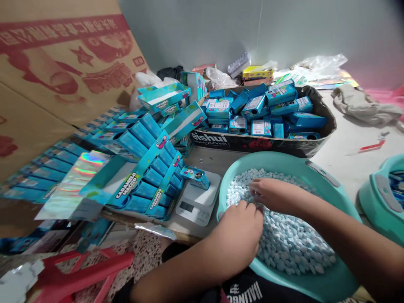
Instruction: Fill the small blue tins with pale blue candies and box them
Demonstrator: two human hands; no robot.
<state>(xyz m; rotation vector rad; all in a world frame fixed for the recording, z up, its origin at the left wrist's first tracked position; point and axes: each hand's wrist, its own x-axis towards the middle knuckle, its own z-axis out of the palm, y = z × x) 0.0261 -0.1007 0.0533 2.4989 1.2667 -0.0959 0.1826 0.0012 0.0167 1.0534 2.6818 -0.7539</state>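
Observation:
A teal plastic basin (318, 176) in front of me holds a heap of small pale blue and white candies (290, 240). My left hand (236, 231) rests knuckles-up at the near left of the heap, fingers curled into the candies. My right hand (271, 194) lies on the heap just beyond it, fingers bent down among the candies. The two hands almost touch. A small blue box (196, 176) lies on a white digital scale (197, 202) to the left of the basin.
Open blue display cartons (148, 168) with small boxes stack up at left against a large brown cardboard box (47, 75). A black tray (261, 143) of blue boxes stands behind the basin. A second teal basin (381, 202) is at right, a red stool (82, 273) at lower left.

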